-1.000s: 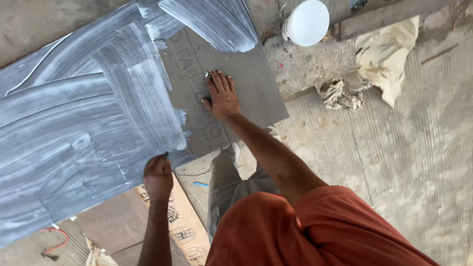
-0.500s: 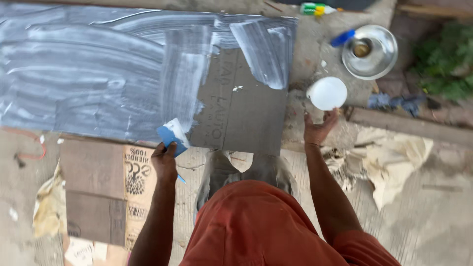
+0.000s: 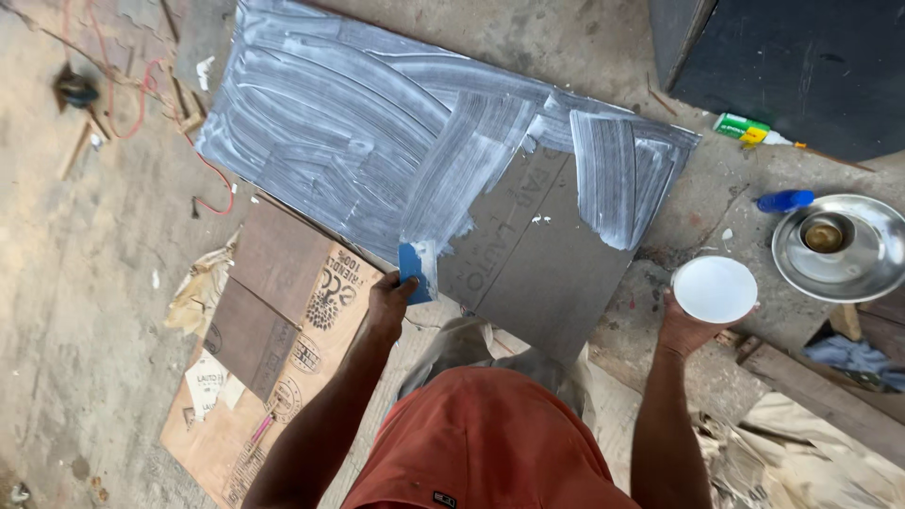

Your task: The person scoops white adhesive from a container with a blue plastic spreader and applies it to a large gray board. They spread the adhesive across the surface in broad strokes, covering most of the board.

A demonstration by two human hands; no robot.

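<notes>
So the big grey board [image 3: 528, 254] is lying flat on the concrete floor [image 3: 85, 311], and most of it is covered in streaky white paste, brushed on in long sweeping bands. Only the near right part is bare dark grey, with a few tiny white dabs on it. Left hand [image 3: 388, 300] is closed around a blue spreader [image 3: 415, 271], whose blade is smeared white and sits right at the board's near edge where the paste ends. Right hand [image 3: 686, 328] is cupped under a small white bowl [image 3: 714, 288], gripping it from below, just off the board's right corner. Flattened cardboard [image 3: 283, 377] lies beside the board on the left, and a metal dish [image 3: 872, 273] sits further right
</notes>
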